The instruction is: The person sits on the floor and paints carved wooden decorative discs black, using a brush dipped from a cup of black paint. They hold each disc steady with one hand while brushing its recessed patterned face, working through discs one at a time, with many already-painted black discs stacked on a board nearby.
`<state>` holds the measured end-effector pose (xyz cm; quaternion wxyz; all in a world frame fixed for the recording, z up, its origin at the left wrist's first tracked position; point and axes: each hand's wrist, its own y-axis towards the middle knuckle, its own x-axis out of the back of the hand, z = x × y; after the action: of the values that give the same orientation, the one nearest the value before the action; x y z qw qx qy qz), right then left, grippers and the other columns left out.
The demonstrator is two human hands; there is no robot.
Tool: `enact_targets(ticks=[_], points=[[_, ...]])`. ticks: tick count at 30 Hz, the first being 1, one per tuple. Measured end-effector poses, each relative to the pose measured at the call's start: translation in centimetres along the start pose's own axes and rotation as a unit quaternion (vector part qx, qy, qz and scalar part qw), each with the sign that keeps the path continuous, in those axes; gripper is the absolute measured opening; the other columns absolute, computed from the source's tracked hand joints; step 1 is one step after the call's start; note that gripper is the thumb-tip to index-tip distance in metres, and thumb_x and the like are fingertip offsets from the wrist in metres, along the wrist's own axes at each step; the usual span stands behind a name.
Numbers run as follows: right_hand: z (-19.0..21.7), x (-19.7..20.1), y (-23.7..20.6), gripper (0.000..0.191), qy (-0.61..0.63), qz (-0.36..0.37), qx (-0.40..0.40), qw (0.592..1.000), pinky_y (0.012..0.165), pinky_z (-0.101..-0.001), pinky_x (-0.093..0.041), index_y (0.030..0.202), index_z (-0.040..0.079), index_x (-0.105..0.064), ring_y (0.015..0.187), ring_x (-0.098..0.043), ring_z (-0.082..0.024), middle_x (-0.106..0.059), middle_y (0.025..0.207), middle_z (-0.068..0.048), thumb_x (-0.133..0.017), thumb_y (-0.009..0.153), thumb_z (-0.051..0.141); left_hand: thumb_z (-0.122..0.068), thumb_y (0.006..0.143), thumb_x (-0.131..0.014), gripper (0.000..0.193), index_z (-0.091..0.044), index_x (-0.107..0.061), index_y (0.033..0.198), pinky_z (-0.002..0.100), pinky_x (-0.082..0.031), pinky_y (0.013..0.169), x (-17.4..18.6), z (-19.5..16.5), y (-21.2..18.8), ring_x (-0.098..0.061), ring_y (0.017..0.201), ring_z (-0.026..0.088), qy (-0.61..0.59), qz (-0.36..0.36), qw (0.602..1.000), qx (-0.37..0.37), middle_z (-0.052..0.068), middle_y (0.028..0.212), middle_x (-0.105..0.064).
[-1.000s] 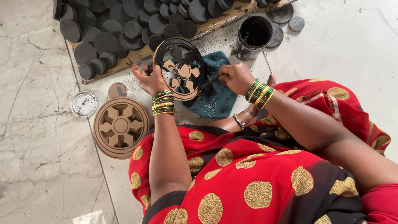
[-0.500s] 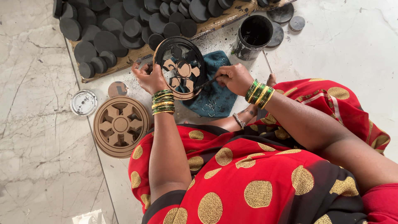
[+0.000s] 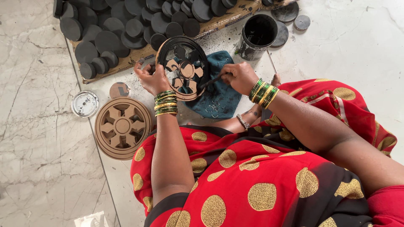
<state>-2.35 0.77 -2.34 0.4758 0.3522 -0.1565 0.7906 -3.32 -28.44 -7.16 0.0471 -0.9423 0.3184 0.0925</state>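
My left hand (image 3: 150,78) grips the left rim of a round wooden cut-out disc (image 3: 183,66), held tilted above a teal cloth (image 3: 219,97). The disc is mostly coated black, with bare brown patches near its centre. My right hand (image 3: 238,77) pinches a thin paintbrush (image 3: 211,80) whose tip touches the disc's lower right part. Both wrists carry green and gold bangles.
A black paint can (image 3: 257,36) stands just beyond the cloth. An unpainted brown cut-out disc (image 3: 122,127) lies on the floor at left, with a small metal lid (image 3: 84,103) beside it. Several black-painted round discs (image 3: 126,21) rest on a board at the top.
The brush tip has shifted slightly across the disc's lower right part; the disc is turned a little in my left hand.
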Motion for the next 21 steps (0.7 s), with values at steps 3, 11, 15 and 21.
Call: enact_targets(ticks=[3, 11, 15, 21], points=[[-0.1, 0.2, 0.1, 0.011, -0.075, -0.029, 0.035, 0.996, 0.072, -0.0417, -0.057, 0.099, 0.008, -0.074, 0.076, -0.073, -0.029, -0.075, 0.082, -0.012, -0.067, 0.091, 0.011, 0.008, 0.078, -0.068, 0.066, -0.005, -0.046, 0.139, 0.025, -0.056, 0.067, 0.0, -0.1, 0.0, -0.063, 0.078, 0.012, 0.028, 0.005, 1.0, -0.003, 0.009, 0.099, -0.067], [1.6, 0.2, -0.6, 0.011, -0.046, 0.026, 0.044, 0.998, 0.074, -0.0417, -0.057, 0.097, 0.009, -0.074, 0.08, -0.075, -0.029, -0.076, 0.082, -0.011, -0.067, 0.091, 0.013, 0.008, 0.079, -0.069, 0.064, -0.005, -0.048, 0.138, 0.026, -0.057, 0.068, 0.1, 0.0, -0.2, -0.063, 0.079, 0.012, 0.011, 0.006, 1.0, -0.003, 0.009, 0.098, -0.067], [1.9, 0.2, -0.5, 0.013, 0.003, 0.073, -0.012, 0.997, 0.073, -0.0399, -0.059, 0.1, 0.01, -0.075, 0.077, -0.075, -0.027, -0.075, 0.082, -0.011, -0.067, 0.09, 0.014, 0.008, 0.078, -0.069, 0.065, -0.005, -0.046, 0.138, 0.027, -0.057, 0.066, 0.2, 0.1, 0.0, -0.064, 0.08, 0.012, 0.003, 0.002, 1.0, 0.003, 0.008, 0.101, -0.066], [0.3, 0.1, -0.2, 0.014, -0.074, -0.015, 0.018, 0.997, 0.077, -0.0429, -0.057, 0.1, 0.008, -0.075, 0.084, -0.074, -0.031, -0.076, 0.087, -0.012, -0.065, 0.091, 0.009, 0.007, 0.078, -0.069, 0.065, -0.005, -0.046, 0.138, 0.025, -0.056, 0.066, 0.3, 0.3, 0.0, -0.063, 0.078, 0.011, 0.023, -0.007, 1.0, -0.001, 0.009, 0.101, -0.066]])
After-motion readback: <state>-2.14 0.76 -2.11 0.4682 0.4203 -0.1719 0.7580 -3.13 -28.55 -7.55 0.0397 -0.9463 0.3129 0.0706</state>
